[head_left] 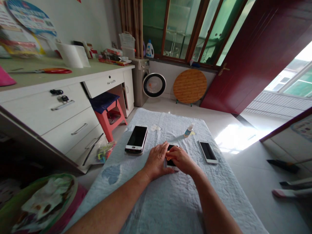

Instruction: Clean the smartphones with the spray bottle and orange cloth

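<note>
A white-framed smartphone (171, 163) with a dark screen lies on the cloth-covered table, partly hidden by both hands. My left hand (157, 161) holds it along its left side, with the thumb at the lower end and the fingers at the upper end. Pinched in my right hand (182, 159) is a small orange cloth (168, 156), pressed onto the screen. To the left sits a stack of phones (136, 137), a white one on top. Another white smartphone (208, 152) lies on the right. Beyond my hands stands a small spray bottle (188, 130) with a blue label.
A pale blue quilted cloth (175, 201) covers the table. Left are a white drawer desk (65, 110), a red stool (109, 113) and a waste bin (73, 201). Behind stand a washing machine (138, 83) with its door open and a round wooden tabletop (190, 86).
</note>
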A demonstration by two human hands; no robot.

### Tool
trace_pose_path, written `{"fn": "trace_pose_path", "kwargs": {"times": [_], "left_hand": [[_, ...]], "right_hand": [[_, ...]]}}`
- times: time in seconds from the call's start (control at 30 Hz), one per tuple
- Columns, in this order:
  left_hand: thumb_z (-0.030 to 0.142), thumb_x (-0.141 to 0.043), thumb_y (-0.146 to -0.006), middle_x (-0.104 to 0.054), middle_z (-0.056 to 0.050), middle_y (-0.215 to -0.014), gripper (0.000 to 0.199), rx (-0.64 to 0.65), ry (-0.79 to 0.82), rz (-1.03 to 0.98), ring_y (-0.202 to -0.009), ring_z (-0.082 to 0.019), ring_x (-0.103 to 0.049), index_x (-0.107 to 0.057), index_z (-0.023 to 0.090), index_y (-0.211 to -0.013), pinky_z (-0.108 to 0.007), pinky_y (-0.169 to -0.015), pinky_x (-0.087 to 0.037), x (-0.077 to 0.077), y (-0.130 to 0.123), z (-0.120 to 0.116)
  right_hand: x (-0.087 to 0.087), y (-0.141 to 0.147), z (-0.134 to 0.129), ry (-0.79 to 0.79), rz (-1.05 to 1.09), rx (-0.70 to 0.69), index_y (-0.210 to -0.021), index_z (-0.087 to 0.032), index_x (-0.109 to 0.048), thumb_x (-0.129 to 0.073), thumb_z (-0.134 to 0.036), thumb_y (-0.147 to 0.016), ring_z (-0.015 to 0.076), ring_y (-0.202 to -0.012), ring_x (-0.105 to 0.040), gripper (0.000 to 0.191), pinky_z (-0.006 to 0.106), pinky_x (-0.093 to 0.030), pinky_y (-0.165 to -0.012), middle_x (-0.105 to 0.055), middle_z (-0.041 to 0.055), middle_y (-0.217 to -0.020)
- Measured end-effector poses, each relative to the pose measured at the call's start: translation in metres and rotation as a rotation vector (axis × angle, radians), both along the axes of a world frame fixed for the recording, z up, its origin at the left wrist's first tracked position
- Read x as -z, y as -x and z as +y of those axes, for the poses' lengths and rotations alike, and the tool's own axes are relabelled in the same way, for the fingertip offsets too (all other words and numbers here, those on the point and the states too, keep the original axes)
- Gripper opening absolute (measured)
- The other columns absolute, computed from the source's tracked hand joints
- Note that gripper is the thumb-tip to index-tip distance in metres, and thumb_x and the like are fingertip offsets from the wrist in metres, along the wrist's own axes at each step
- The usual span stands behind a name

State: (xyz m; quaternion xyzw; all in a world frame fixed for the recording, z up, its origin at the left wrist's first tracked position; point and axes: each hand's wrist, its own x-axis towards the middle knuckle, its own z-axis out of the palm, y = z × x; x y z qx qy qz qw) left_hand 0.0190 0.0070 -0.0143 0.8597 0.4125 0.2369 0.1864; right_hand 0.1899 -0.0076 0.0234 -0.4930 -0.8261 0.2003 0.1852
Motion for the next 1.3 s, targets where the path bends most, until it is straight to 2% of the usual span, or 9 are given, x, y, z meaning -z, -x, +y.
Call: {"fn": "trace_pose_path", "kwargs": {"times": [0.07, 0.13, 0.23, 0.37, 0.47, 0.63, 0.77, 1.0, 1.3], "left_hand": [[0.062, -0.077, -0.056, -0.034, -0.017, -0.15, 0.11, 0.014, 0.014, 0.029, -0.135, -0.035, -0.034, -0.026, 0.019, -0.143, -0.05, -0.109, -0.028, 0.0, 0.0, 0.001], [0.062, -0.075, -0.058, -0.04, -0.016, -0.146, 0.105, 0.017, 0.036, 0.063, -0.134, -0.034, -0.036, -0.031, 0.017, -0.142, -0.05, -0.11, -0.026, -0.001, 0.0, 0.001], [0.065, -0.073, -0.059, -0.047, -0.014, -0.141, 0.098, 0.011, 0.061, 0.105, -0.132, -0.034, -0.038, -0.04, 0.017, -0.138, -0.05, -0.111, -0.025, -0.001, -0.001, 0.001], [0.071, -0.067, -0.062, -0.045, -0.012, -0.144, 0.093, 0.016, 0.085, 0.128, -0.134, -0.034, -0.037, -0.044, 0.02, -0.136, -0.051, -0.112, -0.022, -0.003, -0.001, 0.001], [0.072, -0.067, -0.063, -0.042, -0.012, -0.146, 0.094, 0.038, 0.105, 0.138, -0.135, -0.034, -0.035, -0.043, 0.02, -0.137, -0.052, -0.112, -0.02, -0.005, 0.001, 0.001], [0.069, -0.069, -0.062, -0.041, -0.012, -0.147, 0.095, 0.042, 0.119, 0.148, -0.136, -0.035, -0.033, -0.042, 0.019, -0.138, -0.053, -0.112, -0.02, -0.009, 0.001, 0.0], [0.069, -0.07, -0.061, -0.041, -0.012, -0.147, 0.095, 0.05, 0.099, 0.142, -0.136, -0.035, -0.033, -0.042, 0.019, -0.138, -0.053, -0.112, -0.021, -0.007, 0.0, 0.001], [0.069, -0.069, -0.062, -0.045, -0.013, -0.144, 0.093, 0.04, 0.066, 0.124, -0.134, -0.034, -0.036, -0.044, 0.019, -0.136, -0.052, -0.111, -0.023, -0.005, 0.0, 0.001], [0.07, -0.067, -0.064, -0.047, -0.013, -0.142, 0.089, 0.032, 0.044, 0.127, -0.132, -0.032, -0.04, -0.047, 0.017, -0.133, -0.049, -0.111, -0.026, -0.006, 0.0, 0.0]], "right_hand": [[-0.004, -0.003, -0.002, 0.076, 0.014, -0.074, -0.09, -0.022, -0.074, -0.053, -0.008, -0.081, 0.013, -0.084, -0.054, 0.026, 0.027, -0.039, -0.082, -0.058, 0.0025, -0.09], [-0.008, -0.004, -0.006, 0.158, 0.03, -0.123, -0.088, -0.022, -0.073, -0.056, -0.008, -0.079, 0.0116, -0.081, -0.053, 0.024, 0.023, -0.04, -0.077, -0.057, 0.0016, -0.09], [-0.014, -0.007, -0.01, 0.253, 0.039, -0.144, -0.083, -0.021, -0.073, -0.058, -0.009, -0.075, 0.01, -0.075, -0.052, 0.021, 0.021, -0.038, -0.069, -0.055, 0.0004, -0.088], [-0.018, -0.016, -0.013, 0.301, 0.026, -0.127, -0.084, -0.02, -0.074, -0.056, -0.01, -0.076, 0.0099, -0.071, -0.052, 0.022, 0.02, -0.036, -0.064, -0.055, 0.0002, -0.083], [-0.016, -0.026, -0.01, 0.272, 0.013, -0.043, -0.086, -0.021, -0.075, -0.055, -0.012, -0.078, 0.0111, -0.073, -0.053, 0.023, 0.021, -0.037, -0.066, -0.057, 0.0006, -0.081], [0.0, -0.03, -0.002, 0.112, 0.008, 0.272, -0.088, -0.018, -0.074, -0.053, -0.015, -0.084, 0.0125, -0.074, -0.054, 0.022, 0.023, -0.039, -0.07, -0.057, 0.0031, -0.082], [0.01, -0.022, 0.002, 0.002, -0.014, 0.35, -0.093, -0.017, -0.073, -0.05, -0.014, -0.088, 0.0137, -0.079, -0.053, 0.024, 0.024, -0.04, -0.075, -0.055, 0.0043, -0.084], [0.011, -0.012, -0.001, -0.019, 0.012, 0.228, -0.092, -0.018, -0.072, -0.045, -0.015, -0.09, 0.0139, -0.08, -0.051, 0.027, 0.026, -0.04, -0.076, -0.053, 0.0047, -0.087], [-0.01, -0.005, -0.012, 0.141, 0.014, -0.012, -0.081, -0.019, -0.071, -0.052, -0.006, -0.079, 0.0107, -0.075, -0.049, 0.023, 0.024, -0.037, -0.073, -0.05, 0.001, -0.082]]}}
